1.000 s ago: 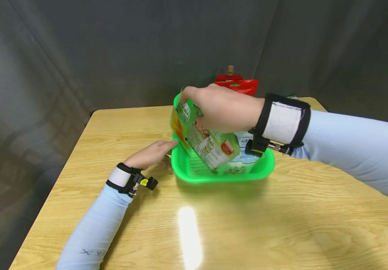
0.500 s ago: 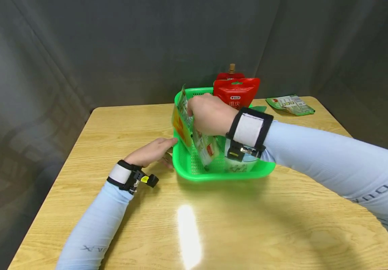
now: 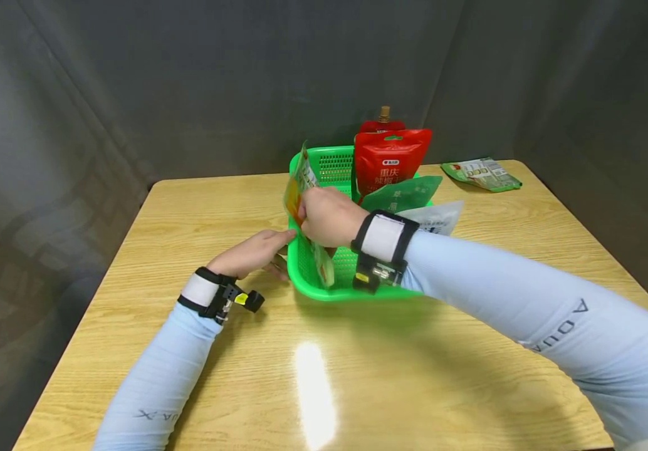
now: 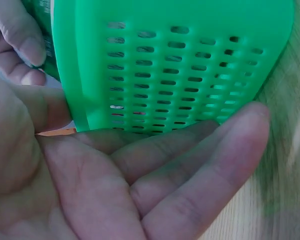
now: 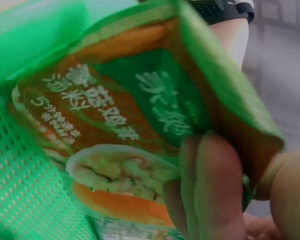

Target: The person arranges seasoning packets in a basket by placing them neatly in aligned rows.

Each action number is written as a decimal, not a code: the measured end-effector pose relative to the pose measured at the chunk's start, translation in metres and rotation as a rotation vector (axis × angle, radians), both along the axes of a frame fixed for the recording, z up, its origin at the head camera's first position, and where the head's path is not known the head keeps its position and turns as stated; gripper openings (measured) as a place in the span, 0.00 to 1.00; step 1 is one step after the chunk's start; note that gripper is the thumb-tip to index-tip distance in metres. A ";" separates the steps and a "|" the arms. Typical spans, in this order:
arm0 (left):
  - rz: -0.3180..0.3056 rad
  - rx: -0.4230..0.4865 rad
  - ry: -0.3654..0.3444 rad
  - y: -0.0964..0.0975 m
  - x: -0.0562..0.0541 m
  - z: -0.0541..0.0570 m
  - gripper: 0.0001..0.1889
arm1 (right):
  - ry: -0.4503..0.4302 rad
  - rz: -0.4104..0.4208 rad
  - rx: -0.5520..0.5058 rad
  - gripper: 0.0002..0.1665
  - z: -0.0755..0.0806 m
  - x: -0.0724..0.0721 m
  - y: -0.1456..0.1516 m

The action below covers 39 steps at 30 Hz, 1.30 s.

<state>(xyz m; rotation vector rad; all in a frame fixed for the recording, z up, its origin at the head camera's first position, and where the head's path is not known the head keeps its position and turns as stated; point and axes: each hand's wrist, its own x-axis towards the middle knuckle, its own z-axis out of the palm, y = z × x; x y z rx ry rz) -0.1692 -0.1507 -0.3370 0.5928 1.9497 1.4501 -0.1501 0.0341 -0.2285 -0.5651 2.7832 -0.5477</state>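
A green plastic basket (image 3: 315,293) stands on the table. My left hand (image 3: 250,254) holds its left side, thumb at the rim and fingers (image 4: 205,175) along the outer slotted wall. Inside the basket's left end, my right hand (image 3: 332,216) grips an orange-and-green soup mix packet (image 5: 110,100), which stands on edge near the left wall. Fingers lie across its printed front in the right wrist view. Part of another packet (image 5: 135,229) shows below it; whether the hand holds that one too is unclear.
In the basket's right half stand a red pouch (image 3: 388,160), a green pouch (image 3: 403,194) and a whitish bag (image 3: 437,215). A red spouted pouch (image 3: 381,126) is behind them. A green packet (image 3: 482,174) lies at the table's back right, before a dark curtain (image 3: 245,88).
My right hand has moved left and down into the basket, bringing a green-and-white packet upright against the left side. The pouches on the right are uncovered. My left hand has stayed put.
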 end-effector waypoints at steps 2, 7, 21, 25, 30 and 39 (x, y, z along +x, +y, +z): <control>0.001 -0.001 -0.003 0.000 0.000 0.000 0.32 | -0.047 -0.019 -0.034 0.12 -0.004 -0.002 0.001; 0.008 0.002 -0.005 -0.001 0.000 0.002 0.33 | -0.124 -0.053 -0.088 0.05 -0.016 -0.004 0.003; 0.039 0.018 -0.013 -0.001 0.001 0.001 0.33 | -0.065 -0.011 -0.091 0.28 -0.033 0.004 0.003; 0.044 0.006 -0.010 -0.001 0.002 0.000 0.34 | -0.068 -0.006 -0.095 0.30 -0.026 0.006 0.005; 0.030 -0.004 0.007 -0.002 0.002 0.000 0.34 | -0.088 -0.006 -0.101 0.31 -0.010 0.007 0.010; 0.046 -0.007 0.007 -0.008 0.003 -0.002 0.33 | 0.087 0.052 -0.119 0.21 0.049 0.009 0.036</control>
